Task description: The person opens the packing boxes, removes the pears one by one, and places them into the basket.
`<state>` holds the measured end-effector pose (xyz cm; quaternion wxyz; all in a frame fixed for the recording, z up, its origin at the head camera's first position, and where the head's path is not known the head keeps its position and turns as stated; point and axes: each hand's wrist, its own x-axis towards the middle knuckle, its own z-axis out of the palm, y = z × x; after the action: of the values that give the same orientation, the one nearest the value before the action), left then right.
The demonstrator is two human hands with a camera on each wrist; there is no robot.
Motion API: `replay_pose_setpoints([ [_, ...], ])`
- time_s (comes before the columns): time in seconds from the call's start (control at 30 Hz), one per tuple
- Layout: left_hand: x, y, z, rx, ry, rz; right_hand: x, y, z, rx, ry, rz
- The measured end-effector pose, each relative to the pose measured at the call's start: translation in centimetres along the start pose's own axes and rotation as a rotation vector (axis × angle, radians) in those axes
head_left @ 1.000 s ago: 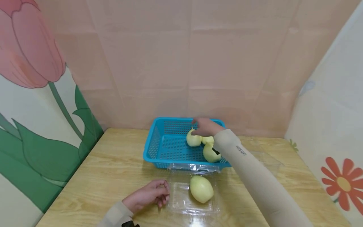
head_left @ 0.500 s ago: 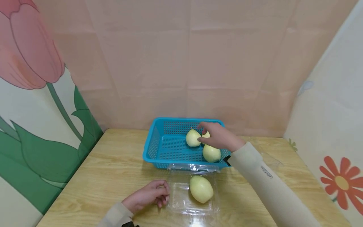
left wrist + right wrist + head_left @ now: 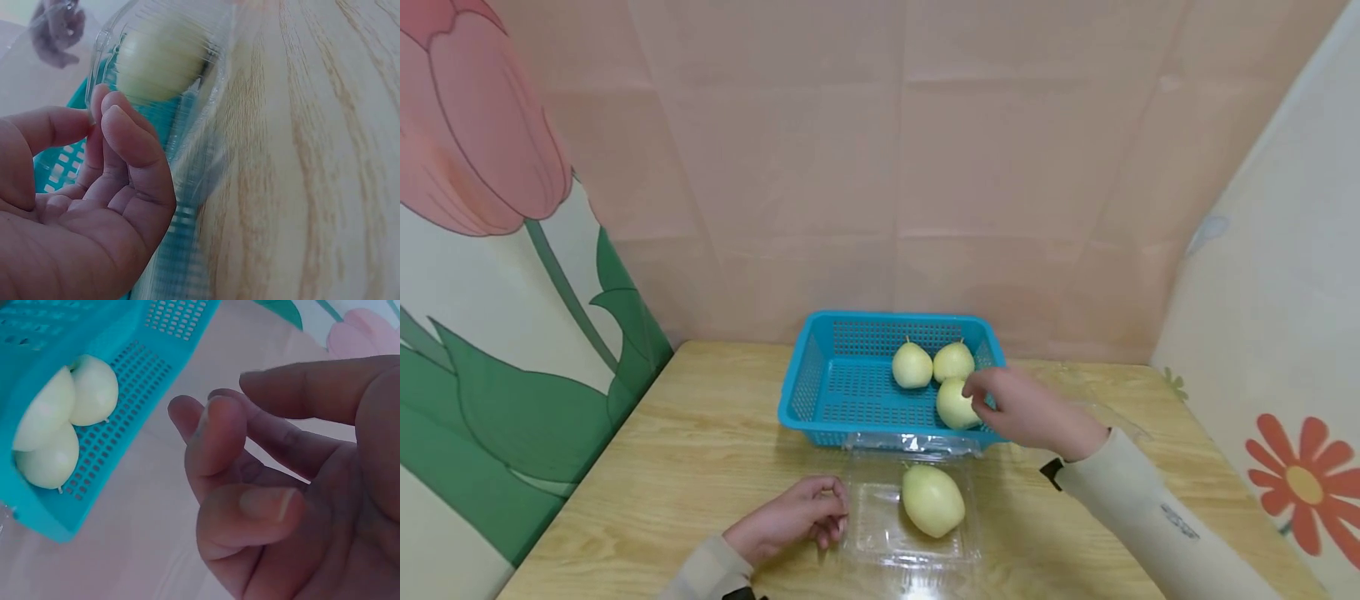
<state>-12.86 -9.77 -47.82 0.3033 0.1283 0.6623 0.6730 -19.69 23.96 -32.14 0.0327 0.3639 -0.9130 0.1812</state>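
Note:
My left hand [image 3: 797,514] is at the left side of a clear plastic clamshell box [image 3: 874,533]. In the left wrist view, thumb and forefinger pinch the box's rim. A pale yellow-green pear [image 3: 933,501] lies in the box. Behind it stands a blue plastic basket [image 3: 842,392]; three pears, one at back left [image 3: 912,366], one at back right [image 3: 953,362] and one in front [image 3: 956,405], sit in its right half. Over the basket's right front corner hovers my right hand [image 3: 1033,408], fingers loosely bent and holding nothing, as the right wrist view [image 3: 300,481] confirms.
Another piece of clear plastic [image 3: 1112,417] lies on the wooden table [image 3: 700,433], right of the basket. A pinkish cloth [image 3: 895,167] hangs behind the table. Flower-printed sheets stand at both sides.
My right hand has drawn back from above the back of the basket, toward the right and nearer me, uncovering the back right pear. The left hand and the box have stayed still.

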Motion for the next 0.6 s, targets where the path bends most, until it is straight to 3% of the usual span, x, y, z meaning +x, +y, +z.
replay_pose_setpoints([
  [0.23,-0.2,0.2,0.1,0.007,0.004,-0.011,-2.5,-0.2,0.2,-0.035,-0.039,-0.02],
  [0.47,-0.1,0.2,0.1,0.007,0.018,-0.022,-3.8,-0.7,0.8,0.069,-0.225,0.06],
  [0.6,-0.1,0.3,0.2,0.005,0.025,-0.026,-4.5,-0.9,2.0,0.095,-0.271,0.073],
])
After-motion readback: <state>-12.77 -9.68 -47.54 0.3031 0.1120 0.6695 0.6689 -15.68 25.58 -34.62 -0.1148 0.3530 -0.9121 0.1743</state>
